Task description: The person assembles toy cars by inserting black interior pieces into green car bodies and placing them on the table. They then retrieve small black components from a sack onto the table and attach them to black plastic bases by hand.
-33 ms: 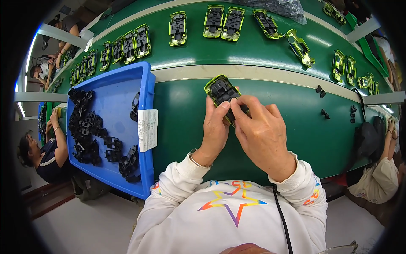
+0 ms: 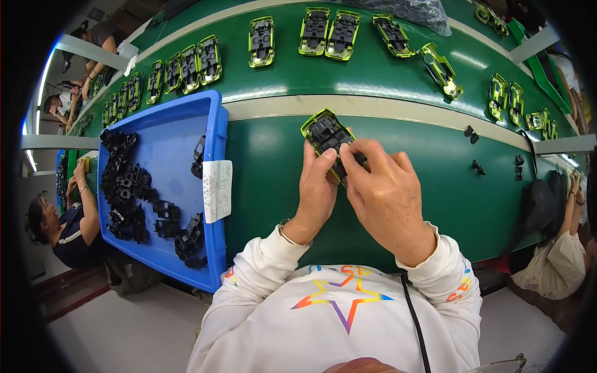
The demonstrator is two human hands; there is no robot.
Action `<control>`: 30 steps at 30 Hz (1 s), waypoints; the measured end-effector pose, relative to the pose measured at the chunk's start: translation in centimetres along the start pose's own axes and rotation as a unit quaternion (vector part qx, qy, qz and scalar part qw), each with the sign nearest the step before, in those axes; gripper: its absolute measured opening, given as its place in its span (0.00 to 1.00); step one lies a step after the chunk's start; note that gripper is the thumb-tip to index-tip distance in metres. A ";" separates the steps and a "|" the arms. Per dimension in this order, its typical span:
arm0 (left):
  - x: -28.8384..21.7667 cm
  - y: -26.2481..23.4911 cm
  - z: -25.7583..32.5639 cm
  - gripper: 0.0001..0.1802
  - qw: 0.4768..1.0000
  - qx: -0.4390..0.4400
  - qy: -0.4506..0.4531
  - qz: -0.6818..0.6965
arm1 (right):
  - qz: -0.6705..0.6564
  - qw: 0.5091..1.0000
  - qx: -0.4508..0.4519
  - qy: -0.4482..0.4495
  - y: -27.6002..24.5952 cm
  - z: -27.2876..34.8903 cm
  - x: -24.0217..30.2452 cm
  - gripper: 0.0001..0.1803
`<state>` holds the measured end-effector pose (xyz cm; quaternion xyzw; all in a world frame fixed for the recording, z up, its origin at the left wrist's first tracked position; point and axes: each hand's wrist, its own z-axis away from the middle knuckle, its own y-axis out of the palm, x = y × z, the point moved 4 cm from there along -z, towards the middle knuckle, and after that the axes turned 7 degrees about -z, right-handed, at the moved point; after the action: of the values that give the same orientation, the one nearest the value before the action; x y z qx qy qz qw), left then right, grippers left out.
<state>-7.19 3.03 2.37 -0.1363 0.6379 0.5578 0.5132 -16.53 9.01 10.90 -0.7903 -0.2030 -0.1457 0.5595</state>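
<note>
The near end of the lime-green plastic toy car shell with a black insert (image 2: 324,134) is hidden under the fingers, so how the insert sits there cannot be made out. The left hand (image 2: 317,189) clamps the shell from its left side, thumb on top. The right hand (image 2: 387,196) closes on the black part from the right, fingertips pressing down. The shell lies on the smooth green table surface (image 2: 273,186), its far end sticking out beyond both hands. Left of the left hand stands a blue plastic tray (image 2: 214,205) with a heap of small black plastic parts (image 2: 127,193); their single shapes are hard to tell. Beyond the hands, similar glossy shells (image 2: 326,31) lie in a row.
</note>
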 end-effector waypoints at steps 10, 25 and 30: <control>0.4 -1.0 0.7 0.24 0.999 -0.014 0.030 -0.007 | -0.044 0.999 0.007 -0.010 0.4 0.1 0.3 0.22; 0.0 -2.3 -1.6 0.24 0.996 -0.007 -0.010 -0.090 | 0.001 0.978 -0.155 0.139 -7.1 8.3 -10.8 0.13; 0.2 -1.4 -1.8 0.24 0.996 0.002 -0.061 -0.069 | 0.032 0.945 -0.203 0.253 -11.3 12.6 -17.5 0.10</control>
<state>-7.19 1.09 1.16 -0.1449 0.5955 0.5269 0.5889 -37.20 21.44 8.02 -0.8303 0.0044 -0.3615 0.4242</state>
